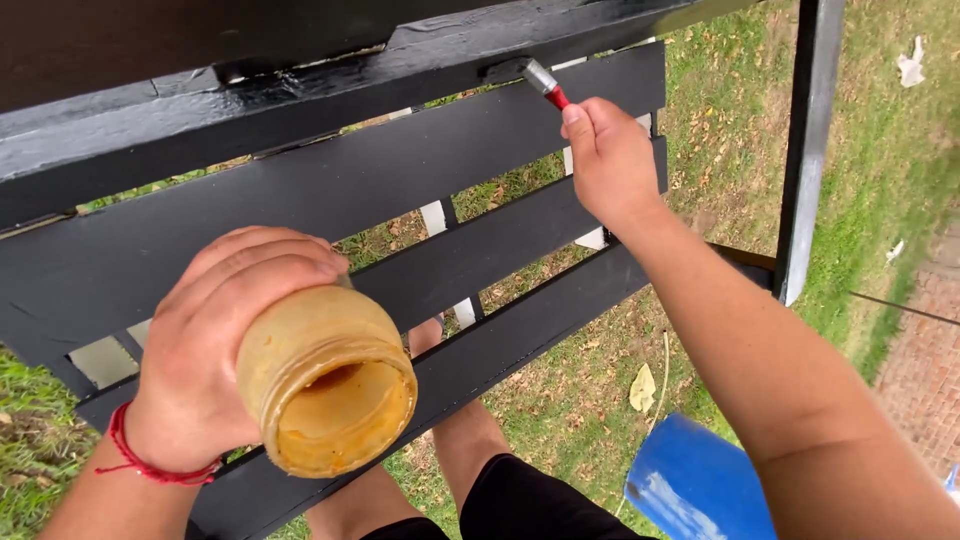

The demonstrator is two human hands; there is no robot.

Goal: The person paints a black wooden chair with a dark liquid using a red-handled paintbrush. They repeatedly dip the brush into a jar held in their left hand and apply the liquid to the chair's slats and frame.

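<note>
A brush (541, 80) is gripped in the right hand (607, 160), bristles pressed to the black slatted frame (300, 200). Below the frame's top rail, a yellow-smeared jar (328, 380) is clasped by the left hand (215, 345), mouth tilted within reach.

The left hand (215, 350) is held low and close to the camera, its fingers curled tightly and the thumb wrapped around from above. A red string is worn on the left wrist. The right arm is stretched forward and upward, the forearm bare. The right hand (608, 160) is closed in a fist, seen from the back, knuckles turned up.
</note>
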